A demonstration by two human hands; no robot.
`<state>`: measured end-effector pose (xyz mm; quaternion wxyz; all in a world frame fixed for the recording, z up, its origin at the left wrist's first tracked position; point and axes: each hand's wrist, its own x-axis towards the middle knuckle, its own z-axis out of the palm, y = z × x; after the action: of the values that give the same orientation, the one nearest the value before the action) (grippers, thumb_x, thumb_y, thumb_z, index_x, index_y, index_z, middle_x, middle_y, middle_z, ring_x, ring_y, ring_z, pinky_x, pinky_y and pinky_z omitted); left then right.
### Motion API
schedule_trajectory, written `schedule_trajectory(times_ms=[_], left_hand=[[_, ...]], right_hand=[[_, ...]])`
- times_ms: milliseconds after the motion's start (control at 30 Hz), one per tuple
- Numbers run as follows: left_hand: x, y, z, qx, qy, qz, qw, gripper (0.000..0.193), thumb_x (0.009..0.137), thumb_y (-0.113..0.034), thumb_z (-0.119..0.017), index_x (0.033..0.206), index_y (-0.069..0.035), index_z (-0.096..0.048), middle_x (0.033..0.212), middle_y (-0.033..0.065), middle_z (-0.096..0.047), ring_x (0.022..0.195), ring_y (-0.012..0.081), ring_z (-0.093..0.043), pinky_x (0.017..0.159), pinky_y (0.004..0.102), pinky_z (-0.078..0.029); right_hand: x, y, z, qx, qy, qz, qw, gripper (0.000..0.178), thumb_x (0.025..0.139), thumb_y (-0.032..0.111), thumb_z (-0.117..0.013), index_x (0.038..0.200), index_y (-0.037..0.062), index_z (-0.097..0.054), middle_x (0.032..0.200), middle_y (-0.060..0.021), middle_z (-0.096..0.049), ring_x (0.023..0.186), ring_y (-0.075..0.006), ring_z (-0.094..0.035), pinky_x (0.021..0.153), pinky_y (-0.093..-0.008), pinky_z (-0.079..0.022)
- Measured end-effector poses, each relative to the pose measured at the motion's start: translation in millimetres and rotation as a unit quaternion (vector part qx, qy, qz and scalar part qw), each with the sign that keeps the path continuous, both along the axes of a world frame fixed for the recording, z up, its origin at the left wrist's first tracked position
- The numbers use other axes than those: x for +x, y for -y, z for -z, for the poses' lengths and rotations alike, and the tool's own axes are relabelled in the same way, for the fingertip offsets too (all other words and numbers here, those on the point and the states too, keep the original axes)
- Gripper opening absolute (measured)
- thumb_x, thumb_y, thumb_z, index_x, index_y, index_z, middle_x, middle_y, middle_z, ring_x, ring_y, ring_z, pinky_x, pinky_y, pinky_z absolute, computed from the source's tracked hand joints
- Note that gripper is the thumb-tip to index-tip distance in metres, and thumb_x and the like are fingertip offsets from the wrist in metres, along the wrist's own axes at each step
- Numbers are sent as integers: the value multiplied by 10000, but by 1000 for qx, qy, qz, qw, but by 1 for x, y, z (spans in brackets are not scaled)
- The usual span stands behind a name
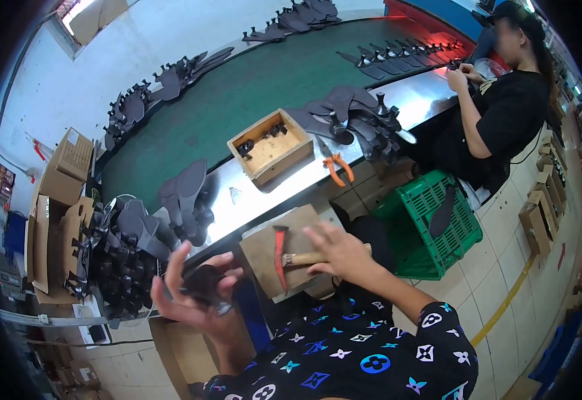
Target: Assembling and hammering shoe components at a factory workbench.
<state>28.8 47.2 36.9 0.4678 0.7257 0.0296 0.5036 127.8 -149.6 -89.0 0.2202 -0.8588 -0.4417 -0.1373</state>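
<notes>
smooth wooden hammer handle, matt metal hammer head, glossy metal bench edge, plastic crate

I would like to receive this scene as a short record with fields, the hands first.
Left hand: holds a dark piece, blurred
Right hand: over the handle of the hammer, grip unclear
Hammer: red head, lying on a board
Box: wooden, small dark parts inside
Pliers: orange handles, beside the box
Basket: green, at the right
Co-worker: in black, farther right

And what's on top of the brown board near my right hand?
A red-headed hammer with a wooden handle lies on the brown board. Your right hand covers part of the handle, so what lies directly beneath can't be seen.
</notes>
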Motion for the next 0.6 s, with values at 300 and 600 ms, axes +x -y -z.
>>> schedule_trajectory(times_ms=[300,600], left_hand=[[54,-14,133,187,-315,14,930,317,931,-186,-638,1225,-76,-598,1406,208,-440,1300,399,-433,1067,458,-350],[217,-78,89,403,-268,-39,874,201,837,9,-578,1024,3,-651,1068,167,-653,1020,327,-606,865,395,-501]], right_hand=[[-52,113,55,140,-243,231,932,470,780,300,-797,626,12,-459,587,-168,-472,517,-324,-494,485,-416,-361],[-105,115,25,401,-406,288,769,169,884,118,-683,773,-5,-646,624,-89,-593,580,-117,-594,544,-288,-453]])
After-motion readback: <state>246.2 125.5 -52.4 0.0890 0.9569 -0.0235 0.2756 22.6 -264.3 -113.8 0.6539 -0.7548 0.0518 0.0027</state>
